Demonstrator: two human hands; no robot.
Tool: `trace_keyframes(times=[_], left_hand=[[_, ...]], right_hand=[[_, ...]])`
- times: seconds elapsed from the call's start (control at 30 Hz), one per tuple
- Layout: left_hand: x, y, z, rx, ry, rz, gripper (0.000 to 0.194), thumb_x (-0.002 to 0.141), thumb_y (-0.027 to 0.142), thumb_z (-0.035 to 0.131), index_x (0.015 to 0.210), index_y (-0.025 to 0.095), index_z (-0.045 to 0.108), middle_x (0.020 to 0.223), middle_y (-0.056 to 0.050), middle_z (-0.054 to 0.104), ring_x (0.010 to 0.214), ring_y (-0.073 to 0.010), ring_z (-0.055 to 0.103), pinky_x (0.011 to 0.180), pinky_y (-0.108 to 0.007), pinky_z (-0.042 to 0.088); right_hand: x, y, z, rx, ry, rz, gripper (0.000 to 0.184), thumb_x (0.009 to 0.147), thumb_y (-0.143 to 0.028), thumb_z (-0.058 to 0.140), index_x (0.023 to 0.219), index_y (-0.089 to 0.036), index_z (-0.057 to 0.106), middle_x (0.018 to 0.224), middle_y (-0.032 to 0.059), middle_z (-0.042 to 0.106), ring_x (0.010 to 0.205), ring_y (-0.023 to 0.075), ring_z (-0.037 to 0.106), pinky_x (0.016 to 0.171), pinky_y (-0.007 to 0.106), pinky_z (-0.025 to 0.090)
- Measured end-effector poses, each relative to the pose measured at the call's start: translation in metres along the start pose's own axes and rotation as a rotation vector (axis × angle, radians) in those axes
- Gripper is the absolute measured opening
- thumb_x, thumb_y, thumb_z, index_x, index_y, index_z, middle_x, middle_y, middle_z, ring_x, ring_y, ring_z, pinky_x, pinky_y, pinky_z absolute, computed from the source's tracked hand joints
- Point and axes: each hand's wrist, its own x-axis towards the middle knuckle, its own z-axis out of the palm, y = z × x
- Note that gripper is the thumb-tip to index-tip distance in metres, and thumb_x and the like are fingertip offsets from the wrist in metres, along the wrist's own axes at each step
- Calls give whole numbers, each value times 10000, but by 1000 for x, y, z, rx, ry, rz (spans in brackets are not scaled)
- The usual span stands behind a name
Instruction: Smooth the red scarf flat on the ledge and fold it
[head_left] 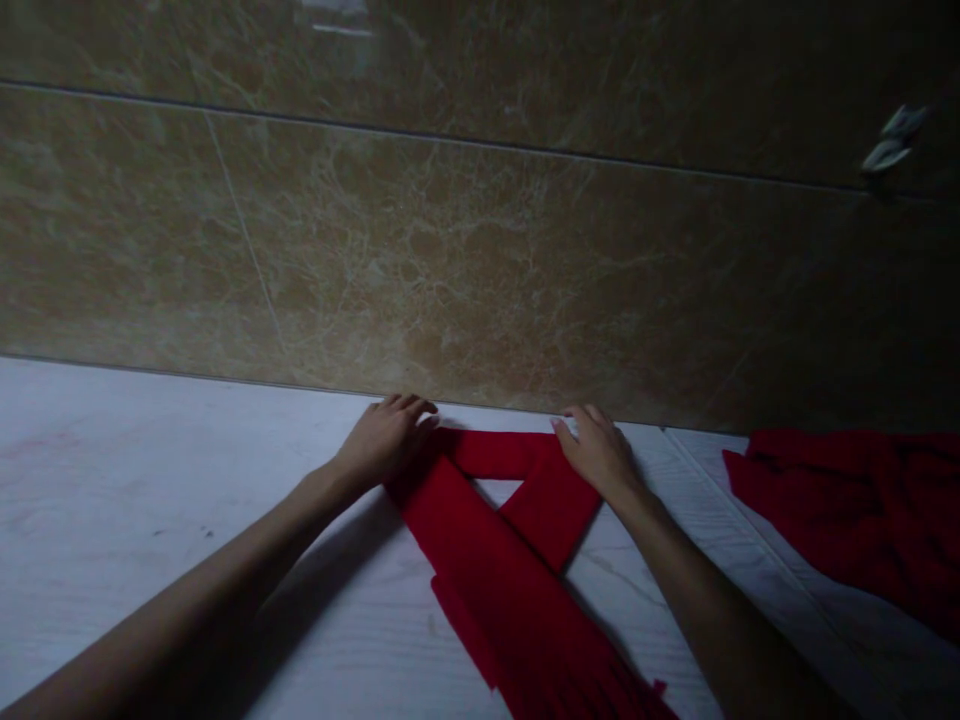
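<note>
A red scarf [472, 540] with a fringed end lies on the pale floor, folded at two upper corners so that its two lengths cross below a short straight band. A small triangle of floor shows inside the loop. My left hand [386, 438] is at the upper left corner, its fingers bent over the folded edge. At the upper right corner, my right hand [598, 448] has its thumb and fingers curled around the fold. The fingertips partly hide both corners. The fringe runs out of view at the bottom.
Another piece of bunched red fabric [840, 510] lies on the floor at the right. Just beyond my hands rises a brown marble-patterned tiled wall [465, 260]. A small pale fixture [892, 140] shows on the wall at upper right. The light is dim.
</note>
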Motion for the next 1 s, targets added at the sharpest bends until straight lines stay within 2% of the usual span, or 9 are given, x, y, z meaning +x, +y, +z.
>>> trace_keyframes(times=[0.07,0.13,0.27,0.43,0.57,0.73,0.83,0.9,1.0], left_hand=[[-9,14,6,-42,-62,239,471,1054,418,316,1371,249,620,1521,-79,540,1485,-302,385,1219,-516,266],[-18,24,15,-89,-173,341,501,1073,449,286,1491,290,513,1616,-34,409,1554,-277,243,1261,-527,157],[-25,26,27,-98,-259,327,567,1086,488,233,1598,269,339,1662,-39,277,1572,-246,169,1276,-489,111],[-23,22,25,-107,-244,304,603,1064,571,270,1575,274,392,1648,-59,307,1556,-271,226,1265,-489,167],[-23,21,22,-121,-192,341,552,1073,522,281,1544,287,448,1638,-54,345,1547,-245,266,1262,-463,186],[-23,13,19,-142,-223,296,562,1056,525,333,1558,288,416,1620,-71,387,1529,-253,316,1272,-512,75],[-21,-2,11,-118,-142,221,533,1048,439,323,1548,282,423,1630,-57,380,1544,-259,278,1265,-534,92],[-19,-17,5,-112,-9,78,525,1023,367,320,1508,244,478,1607,-70,426,1521,-274,328,1249,-525,183],[-16,-37,-2,-203,115,-182,512,980,351,341,1397,183,586,1429,-116,618,1309,-287,581,1108,-427,423]], right_hand=[[-4,-8,6,45,-17,-144,444,1032,-387,409,1383,-196,603,1504,147,545,1393,260,486,1138,430,377],[-11,-15,15,82,-73,-259,479,1028,-417,429,1438,-209,567,1592,111,456,1469,240,399,1213,443,280],[-23,-21,29,118,-160,-346,511,1039,-449,406,1468,-207,542,1575,105,478,1487,244,378,1249,508,172],[-23,-14,29,163,-166,-350,544,1048,-479,354,1493,-210,517,1565,109,488,1483,248,389,1248,539,167],[-21,0,17,228,-121,-346,556,1044,-493,324,1514,-245,488,1604,81,436,1511,221,334,1257,518,153],[-23,20,19,289,-107,-275,567,1026,-523,361,1501,-250,507,1604,91,433,1523,265,307,1245,585,136],[-20,28,26,334,-96,-221,554,1012,-551,384,1455,-267,560,1577,94,476,1500,281,354,1232,607,159],[-17,32,28,376,-47,-188,564,1016,-559,354,1432,-254,580,1571,100,484,1493,271,368,1235,583,172],[-10,39,26,450,50,-142,595,1004,-581,328,1355,-213,636,1502,128,562,1427,258,463,1209,502,282]])
